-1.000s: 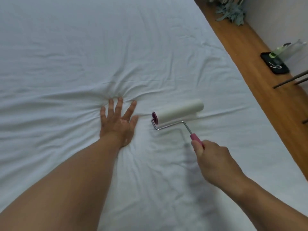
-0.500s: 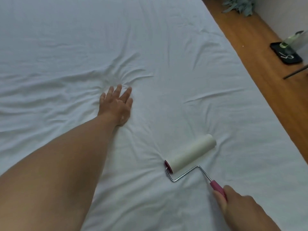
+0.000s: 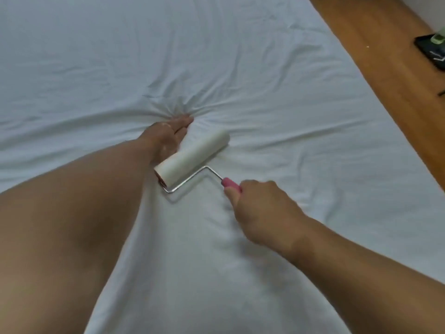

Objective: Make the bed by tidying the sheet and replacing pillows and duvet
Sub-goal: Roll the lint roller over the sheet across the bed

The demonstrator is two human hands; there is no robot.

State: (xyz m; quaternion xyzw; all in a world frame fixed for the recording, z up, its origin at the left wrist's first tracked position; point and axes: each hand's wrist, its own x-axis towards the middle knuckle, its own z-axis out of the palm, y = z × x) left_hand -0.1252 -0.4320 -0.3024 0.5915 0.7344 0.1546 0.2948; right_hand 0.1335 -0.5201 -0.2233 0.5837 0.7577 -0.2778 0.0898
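A white sheet [image 3: 265, 68] covers the whole bed and is creased, with folds fanning out from my left hand [image 3: 166, 136]. That hand lies flat on the sheet near the middle, palm down, fingers close together and holding nothing. My right hand [image 3: 262, 213] grips the pink handle of a lint roller [image 3: 192, 160]. The roller's white drum rests on the sheet right beside my left hand and wrist. No pillows or duvet are in view.
A wooden floor [image 3: 385, 56] runs along the bed's right edge. A black tray with a pale green object [image 3: 433, 49] sits on the floor at the far right.
The roller was pulled back toward me, then pushed forward and left until it lies next to my left hand. My left hand stayed pressed on the sheet, its fingers drawn closer together.
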